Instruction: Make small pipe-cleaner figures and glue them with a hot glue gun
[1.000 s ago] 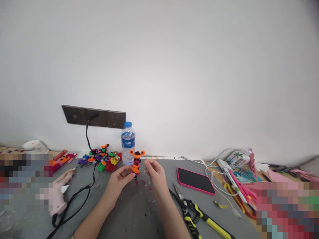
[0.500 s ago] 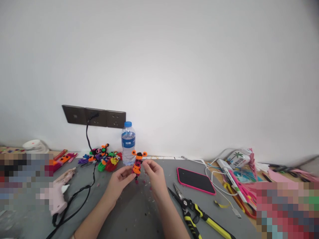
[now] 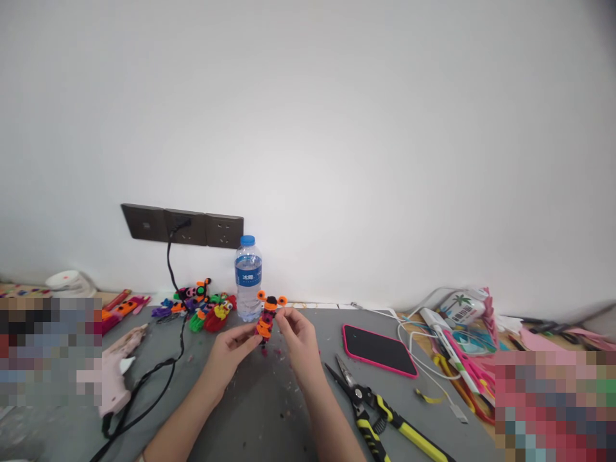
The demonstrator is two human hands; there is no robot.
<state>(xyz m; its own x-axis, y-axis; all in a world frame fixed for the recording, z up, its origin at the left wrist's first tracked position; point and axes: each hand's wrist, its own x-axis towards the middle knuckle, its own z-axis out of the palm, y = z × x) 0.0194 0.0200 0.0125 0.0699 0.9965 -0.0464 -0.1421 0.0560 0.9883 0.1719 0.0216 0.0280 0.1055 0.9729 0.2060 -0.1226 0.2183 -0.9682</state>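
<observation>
A small orange, black and magenta pipe-cleaner figure stands upright above the grey mat. My left hand pinches its lower part from the left. My right hand has its fingertips on the figure's upper right side. Behind them a water bottle with a blue cap stands near the wall.
A heap of finished pipe-cleaner figures lies left of the bottle. A pink glue gun with a black cord lies at the left. A pink-cased phone, yellow-handled pliers, white cables and craft supplies fill the right.
My right hand has closed in from the right onto the figure's upper side. The figure has shifted slightly to the right in my left hand.
</observation>
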